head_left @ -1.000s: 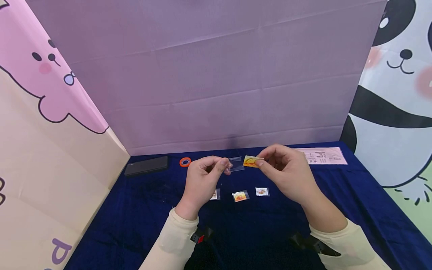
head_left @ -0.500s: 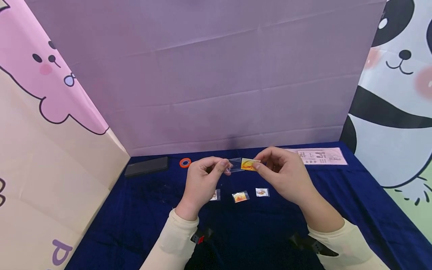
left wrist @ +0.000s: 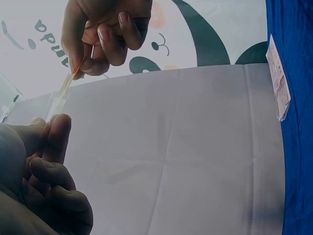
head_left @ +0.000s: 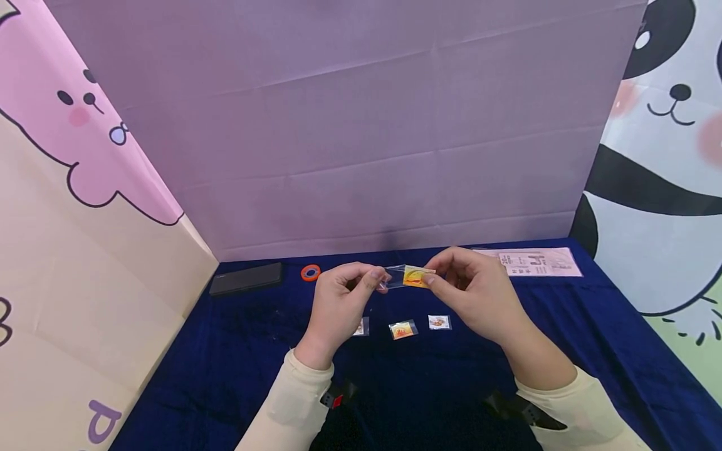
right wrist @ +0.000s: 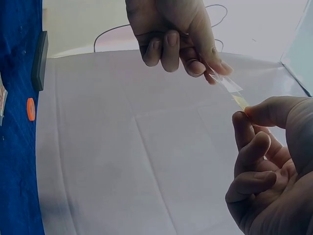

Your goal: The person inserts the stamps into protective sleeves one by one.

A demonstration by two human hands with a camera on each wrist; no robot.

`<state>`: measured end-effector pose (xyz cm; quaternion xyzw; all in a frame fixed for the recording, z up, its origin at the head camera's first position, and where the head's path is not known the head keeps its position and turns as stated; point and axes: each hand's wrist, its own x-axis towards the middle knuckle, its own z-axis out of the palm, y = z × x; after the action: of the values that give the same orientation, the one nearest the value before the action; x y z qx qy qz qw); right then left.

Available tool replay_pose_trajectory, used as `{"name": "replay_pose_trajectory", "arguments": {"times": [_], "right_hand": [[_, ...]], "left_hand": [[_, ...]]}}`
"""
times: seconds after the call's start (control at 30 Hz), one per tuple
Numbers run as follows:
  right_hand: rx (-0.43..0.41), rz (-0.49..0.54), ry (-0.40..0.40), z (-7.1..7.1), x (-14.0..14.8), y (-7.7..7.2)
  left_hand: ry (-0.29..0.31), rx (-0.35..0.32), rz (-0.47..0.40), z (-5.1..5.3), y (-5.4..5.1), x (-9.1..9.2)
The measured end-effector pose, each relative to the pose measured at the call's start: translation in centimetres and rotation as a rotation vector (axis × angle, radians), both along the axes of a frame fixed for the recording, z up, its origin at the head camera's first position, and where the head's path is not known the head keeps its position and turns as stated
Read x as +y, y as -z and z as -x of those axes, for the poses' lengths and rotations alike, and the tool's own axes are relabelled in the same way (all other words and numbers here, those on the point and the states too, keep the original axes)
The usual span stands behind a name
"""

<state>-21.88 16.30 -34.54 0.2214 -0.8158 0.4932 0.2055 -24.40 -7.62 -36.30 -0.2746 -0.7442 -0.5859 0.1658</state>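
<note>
My left hand [head_left: 345,300] pinches the left end of a small clear plastic sleeve [head_left: 395,276] between thumb and forefinger. With thumb and forefinger my right hand [head_left: 476,294] grips the right end of a small yellow printed card [head_left: 414,276]. The card's left part overlaps the sleeve's right end; how far it lies inside cannot be told. Both are held above the table, and the left wrist view shows the card [left wrist: 67,84] edge-on. Below the hands lie a yellow-orange picture card [head_left: 403,329], a white picture card [head_left: 439,322] and another card [head_left: 361,327] partly hidden by my left hand, all in clear sleeves.
On the dark blue cloth [head_left: 237,351], a black phone-like slab [head_left: 245,279] and an orange tape roll [head_left: 310,272] lie at the back left. A pink printed ticket [head_left: 538,262] lies at the back right, partly behind my right hand. A purple cloth wall [head_left: 361,156] rises behind.
My right hand has moved slightly left and down with the yellow card, whose left edge now overlaps the sleeve's end. My left hand has stayed almost still.
</note>
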Motion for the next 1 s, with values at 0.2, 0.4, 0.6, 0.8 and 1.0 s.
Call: {"name": "replay_pose_trajectory", "arguments": {"times": [0.2,0.4,0.6,0.8,1.0], "right_hand": [[-0.012,-0.014,-0.001,0.08,0.10,0.09],[-0.011,-0.022,-0.006,-0.03,0.14,0.05],[-0.005,-0.023,-0.007,-0.06,0.19,-0.01],[-0.014,-0.030,-0.013,-0.09,0.15,-0.13],[-0.029,-0.040,-0.019,-0.08,0.29,0.00]], "left_hand": [[-0.011,0.001,0.005,0.04,0.07,0.05],[-0.033,0.004,0.021,0.01,0.10,0.05],[-0.035,0.023,0.027,-0.02,0.11,0.06],[-0.027,0.040,0.034,-0.02,0.10,0.06],[-0.045,0.032,0.076,-0.06,0.13,0.08]]}}
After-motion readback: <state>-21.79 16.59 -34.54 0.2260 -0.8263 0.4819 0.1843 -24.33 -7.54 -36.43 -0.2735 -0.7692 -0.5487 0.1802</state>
